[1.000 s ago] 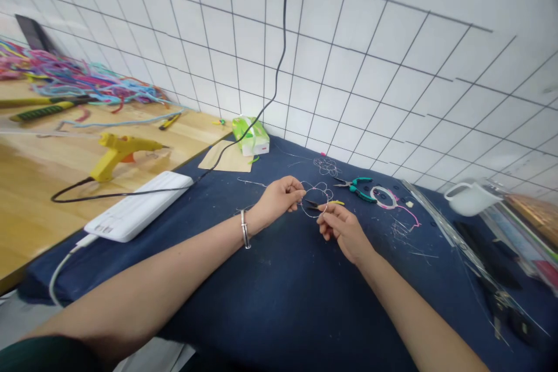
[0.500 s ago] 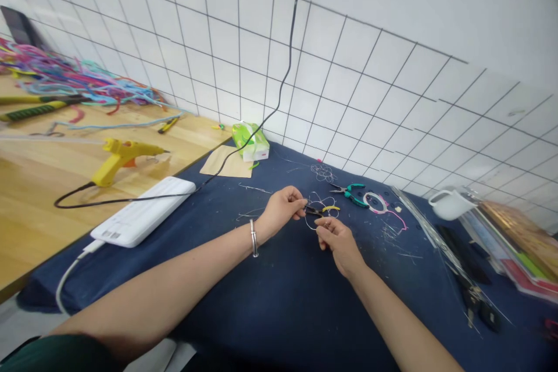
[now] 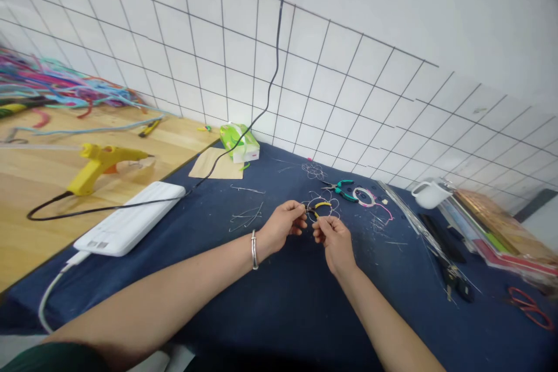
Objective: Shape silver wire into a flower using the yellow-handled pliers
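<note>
My left hand [image 3: 285,225] is closed in a pinch above the dark blue cloth. What its fingertips hold is too small to make out. Close to its right, my right hand [image 3: 336,242] also pinches, its thumb and finger pressed together, and any thin piece in them is hidden. Small yellow-handled pliers [image 3: 323,204] show just beyond the fingertips, jaws toward the left hand; whether the right fingers touch one handle I cannot tell. Around the pliers is a flower-shaped loop of thin wire [image 3: 335,204], partly hidden by the hands.
Teal pliers [image 3: 344,190], a pink-white ring [image 3: 364,197] and another wire flower [image 3: 314,171] lie farther back. Loose wires [image 3: 246,218] are at left, near a white power bank [image 3: 131,218] and yellow glue gun [image 3: 100,163]. Red-handled scissors [image 3: 529,307] and a white mug [image 3: 431,193] are right.
The view has shifted, so the table things appear farther left and the scissors show at right. My hands stay pinched close together; the left hand has moved slightly right relative to the cloth.
</note>
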`<state>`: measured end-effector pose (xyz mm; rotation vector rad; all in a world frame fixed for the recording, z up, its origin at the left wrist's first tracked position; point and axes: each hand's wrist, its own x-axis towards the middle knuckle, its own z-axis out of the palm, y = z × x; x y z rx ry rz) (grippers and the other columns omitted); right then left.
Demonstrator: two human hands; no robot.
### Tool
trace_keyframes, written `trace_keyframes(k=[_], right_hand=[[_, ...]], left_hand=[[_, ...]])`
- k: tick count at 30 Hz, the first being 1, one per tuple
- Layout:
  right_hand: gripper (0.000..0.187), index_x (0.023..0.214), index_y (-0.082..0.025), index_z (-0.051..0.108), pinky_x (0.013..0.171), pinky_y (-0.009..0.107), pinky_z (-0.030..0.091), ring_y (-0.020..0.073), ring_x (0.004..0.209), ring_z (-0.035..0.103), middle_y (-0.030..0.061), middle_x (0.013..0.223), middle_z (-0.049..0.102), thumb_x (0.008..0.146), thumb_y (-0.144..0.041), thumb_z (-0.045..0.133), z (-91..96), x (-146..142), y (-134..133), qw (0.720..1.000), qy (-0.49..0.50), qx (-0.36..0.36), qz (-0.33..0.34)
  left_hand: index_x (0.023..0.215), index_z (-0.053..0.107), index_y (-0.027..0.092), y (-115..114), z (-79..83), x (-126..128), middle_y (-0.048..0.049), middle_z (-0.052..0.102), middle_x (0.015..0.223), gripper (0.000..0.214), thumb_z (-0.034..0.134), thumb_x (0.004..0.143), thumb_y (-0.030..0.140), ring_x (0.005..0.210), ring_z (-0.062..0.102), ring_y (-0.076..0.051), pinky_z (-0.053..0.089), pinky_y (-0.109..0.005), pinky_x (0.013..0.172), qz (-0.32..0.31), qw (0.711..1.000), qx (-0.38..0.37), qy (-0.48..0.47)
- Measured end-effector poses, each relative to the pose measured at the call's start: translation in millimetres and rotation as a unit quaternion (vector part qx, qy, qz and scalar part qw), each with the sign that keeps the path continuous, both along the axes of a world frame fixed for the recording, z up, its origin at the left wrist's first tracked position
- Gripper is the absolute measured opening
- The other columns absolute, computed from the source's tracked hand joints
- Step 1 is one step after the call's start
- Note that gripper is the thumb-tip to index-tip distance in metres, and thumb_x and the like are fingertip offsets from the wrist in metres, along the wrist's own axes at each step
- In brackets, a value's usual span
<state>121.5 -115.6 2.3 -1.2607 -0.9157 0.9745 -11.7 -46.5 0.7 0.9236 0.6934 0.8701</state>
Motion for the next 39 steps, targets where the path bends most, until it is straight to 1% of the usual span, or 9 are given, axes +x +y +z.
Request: trace_keyframes(k=[6,10,17,21,23,26,30,34,39], right_hand=[[0.023,0.080,-0.020,0.058,0.054,0.026,0.040,0.0130,0.064,0.052,0.0030,0.078,0.060,0.074,-0.042,0.059,-2.1,4,8,1.000,-0.012,0.003,0.017],[0.020,0.078,-0.021,0.061,0.053,0.026,0.038,0.0136,0.062,0.051,0.0021,0.074,0.060,0.073,-0.040,0.059,-5.6,10,11,0.998,-0.038,-0.008,0.043],[0.013,0.074,-0.020,0.064,0.060,0.028,0.038,0.0125,0.061,0.048,0.0001,0.072,0.058,0.070,-0.032,0.064,-5.4,17,11,0.992,-0.084,-0.020,0.091],[0.023,0.090,-0.022,0.063,0.070,0.030,0.041,0.0160,0.075,0.053,0.0017,0.083,0.060,0.069,-0.032,0.065,-0.8,19,7,0.990,-0.077,-0.025,0.117],[0.032,0.101,-0.024,0.059,0.076,0.031,0.041,0.0176,0.085,0.053,0.0030,0.093,0.059,0.070,-0.033,0.064,1.6,21,7,0.992,-0.056,-0.012,0.109],[0.033,0.105,-0.024,0.056,0.080,0.032,0.040,0.0181,0.090,0.053,0.0042,0.098,0.058,0.075,-0.035,0.059,4.7,29,9,0.996,-0.045,0.013,0.078],[0.028,0.101,-0.023,0.057,0.077,0.030,0.041,0.0168,0.085,0.054,0.0034,0.094,0.059,0.077,-0.036,0.057,7.8,39,12,0.996,-0.071,0.028,0.046],[0.020,0.089,-0.020,0.062,0.068,0.027,0.042,0.0143,0.070,0.053,0.0010,0.077,0.060,0.077,-0.035,0.056,10.7,42,12,0.991,-0.111,0.022,0.074],[0.018,0.075,-0.018,0.063,0.060,0.025,0.040,0.0119,0.060,0.050,-0.0001,0.066,0.058,0.078,-0.034,0.053,13.5,43,9,0.985,-0.156,0.013,0.076]], left_hand=[[0.079,0.054,0.016,-6,0.5,4,-0.0037,0.059,0.078,0.017,0.059,0.076,0.031,0.061,0.058,-0.010,0.044,-0.018,0.047,0.002,0.994,-0.095,-0.056],[0.080,0.056,0.015,-7,-3.0,6,-0.0031,0.059,0.073,0.016,0.061,0.075,0.030,0.065,0.059,-0.010,0.045,-0.018,0.050,0.028,0.993,-0.098,-0.053],[0.078,0.055,0.015,0,-7.4,7,-0.0037,0.062,0.070,0.015,0.061,0.074,0.028,0.061,0.059,-0.010,0.046,-0.019,0.053,0.041,0.999,0.009,0.005],[0.075,0.052,0.016,8,-1.1,5,0.0010,0.057,0.057,0.013,0.060,0.074,0.026,0.049,0.054,-0.009,0.045,-0.020,0.049,0.043,0.994,0.088,0.054],[0.074,0.051,0.016,13,0.7,4,0.0025,0.055,0.054,0.012,0.059,0.074,0.025,0.045,0.051,-0.008,0.043,-0.019,0.046,0.048,0.989,0.117,0.081],[0.074,0.051,0.017,19,0.3,2,0.0036,0.053,0.052,0.011,0.058,0.073,0.024,0.042,0.049,-0.007,0.041,-0.018,0.043,0.041,0.980,0.145,0.128],[0.072,0.052,0.017,17,-0.6,2,0.0048,0.050,0.049,0.010,0.057,0.073,0.026,0.041,0.049,-0.008,0.037,-0.017,0.040,0.008,0.957,0.200,0.212],[0.073,0.053,0.017,9,1.0,3,0.0053,0.050,0.050,0.009,0.056,0.073,0.026,0.043,0.050,-0.008,0.038,-0.017,0.043,-0.017,0.930,0.261,0.257],[0.072,0.053,0.017,6,1.9,5,0.0054,0.049,0.050,0.007,0.055,0.074,0.023,0.045,0.048,-0.008,0.036,-0.018,0.045,-0.038,0.927,0.273,0.255]])
